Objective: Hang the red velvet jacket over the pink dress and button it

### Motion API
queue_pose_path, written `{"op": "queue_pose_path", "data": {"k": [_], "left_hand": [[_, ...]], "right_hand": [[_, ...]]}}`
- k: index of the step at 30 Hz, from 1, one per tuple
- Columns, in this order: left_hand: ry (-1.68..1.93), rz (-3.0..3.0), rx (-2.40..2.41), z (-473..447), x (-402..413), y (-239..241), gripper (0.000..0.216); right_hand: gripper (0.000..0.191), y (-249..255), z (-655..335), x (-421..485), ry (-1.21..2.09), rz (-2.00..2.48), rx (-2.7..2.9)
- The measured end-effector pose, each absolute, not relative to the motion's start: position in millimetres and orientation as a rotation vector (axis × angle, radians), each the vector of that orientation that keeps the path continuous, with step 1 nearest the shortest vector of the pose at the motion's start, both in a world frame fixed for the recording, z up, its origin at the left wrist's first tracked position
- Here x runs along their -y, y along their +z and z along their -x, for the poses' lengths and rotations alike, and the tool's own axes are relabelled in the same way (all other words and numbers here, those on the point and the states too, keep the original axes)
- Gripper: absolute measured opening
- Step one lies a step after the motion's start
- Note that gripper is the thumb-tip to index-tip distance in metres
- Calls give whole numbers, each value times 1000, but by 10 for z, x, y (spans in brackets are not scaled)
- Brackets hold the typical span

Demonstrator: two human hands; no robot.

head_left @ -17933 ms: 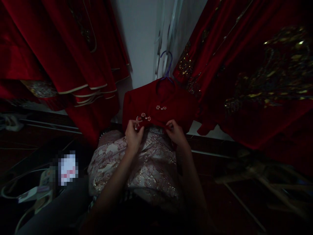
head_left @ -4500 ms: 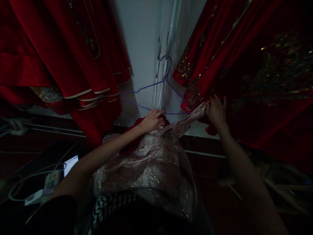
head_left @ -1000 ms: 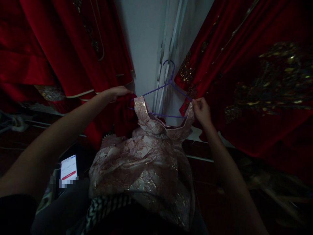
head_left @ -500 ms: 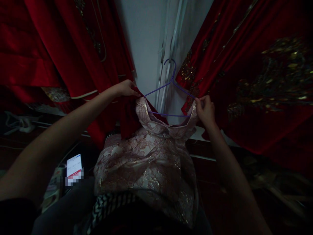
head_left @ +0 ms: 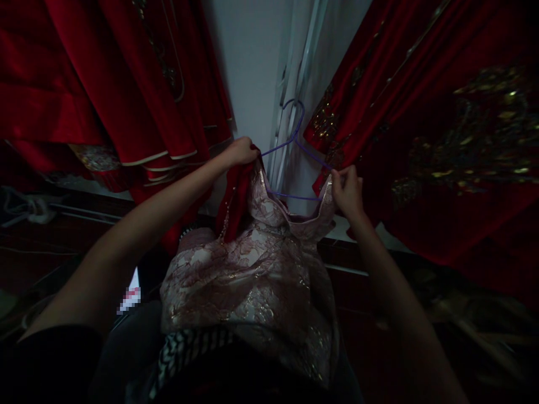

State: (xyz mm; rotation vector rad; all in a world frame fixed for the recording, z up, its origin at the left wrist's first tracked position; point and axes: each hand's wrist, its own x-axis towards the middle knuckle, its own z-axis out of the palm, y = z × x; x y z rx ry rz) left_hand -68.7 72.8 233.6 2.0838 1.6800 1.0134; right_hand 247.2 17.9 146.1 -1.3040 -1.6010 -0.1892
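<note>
A pale pink brocade dress (head_left: 252,292) with metallic sheen lies across my lap, its neckline spread toward the wall. A purple clothes hanger (head_left: 298,126) sits inside its shoulders, hook pointing away from me. My left hand (head_left: 244,151) is closed on a piece of red fabric (head_left: 236,196) with beaded trim, at the dress's left shoulder and the hanger's end. At the other shoulder, my right hand (head_left: 348,192) pinches the dress strap around the hanger's right end. The exact fingertip contact on the left is hidden by the hand.
Red garments (head_left: 92,84) hang on the left, and more red garments with gold sequins (head_left: 484,140) hang on the right. Between them stands a white wall (head_left: 248,62) with vertical pipes. A lit phone (head_left: 132,289) lies at lower left, partly behind my arm.
My left hand has moved right and slightly up, drawing the red fabric toward the hanger's left end and narrowing the neckline. My right hand has shifted slightly left, still at the strap.
</note>
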Motion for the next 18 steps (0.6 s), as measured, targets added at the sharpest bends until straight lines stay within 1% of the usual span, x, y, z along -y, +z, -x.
{"op": "queue_pose_path", "data": {"k": [4, 6, 8, 10, 13, 15, 18], "left_hand": [[1182, -2202, -1352, 475, -705, 2399, 15], [1181, -2173, -1244, 488, -707, 2365, 17], [1132, -2104, -1211, 559, -731, 2308, 20], [1085, -2069, -1225, 642, -768, 2259, 21], [1118, -2149, -1354, 700, -836, 2217, 20], [1161, -2217, -1465, 686, -887, 2186, 19], [1144, -2188, -1528, 655, -966, 2113, 20]], "right_hand": [[31, 1415, -2501, -269, -125, 1305, 1673], [33, 1438, -2552, -358, -65, 1319, 1718], [38, 1505, -2618, -497, 62, 1341, 1774], [46, 1614, -2671, -674, 279, 1383, 1845], [51, 1824, -2644, -919, 786, 1498, 1954], [49, 1957, -2525, -1010, 1092, 1575, 2030], [39, 2067, -2235, -1015, 1328, 1614, 2184]]}}
